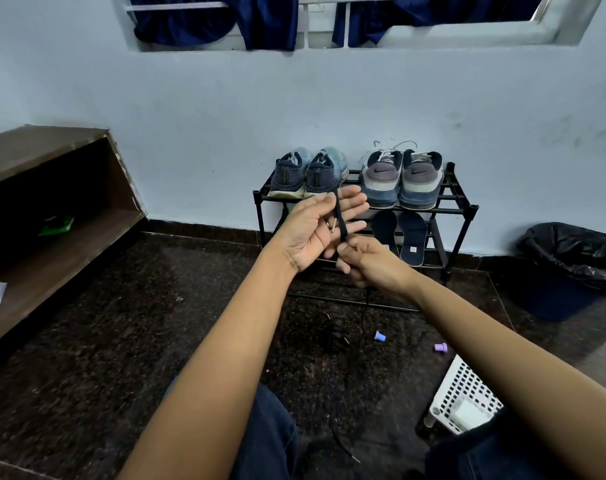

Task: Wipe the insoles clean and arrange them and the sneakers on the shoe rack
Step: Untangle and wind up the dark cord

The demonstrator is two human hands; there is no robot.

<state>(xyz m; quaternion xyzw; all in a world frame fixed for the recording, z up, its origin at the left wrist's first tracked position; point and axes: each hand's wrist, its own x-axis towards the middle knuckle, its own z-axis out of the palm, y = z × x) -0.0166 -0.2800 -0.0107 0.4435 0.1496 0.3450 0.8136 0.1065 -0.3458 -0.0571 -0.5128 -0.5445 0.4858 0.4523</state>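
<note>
A black shoe rack stands against the pale blue wall. On its top shelf sit a pair of blue sneakers at the left and a grey-and-navy pair at the right. Two dark insoles lean on the lower shelf under the right pair. In front of the rack, my left hand is raised palm up, with a dark shoelace running across its fingers. Just below and to the right, my right hand pinches the lace's lower part. More lace trails down to the floor.
A brown wooden shelf unit stands at the left with a green item inside. A black-lined bin is at the right. A white perforated basket sits near my right knee. Two small purple caps lie on the dark speckled floor.
</note>
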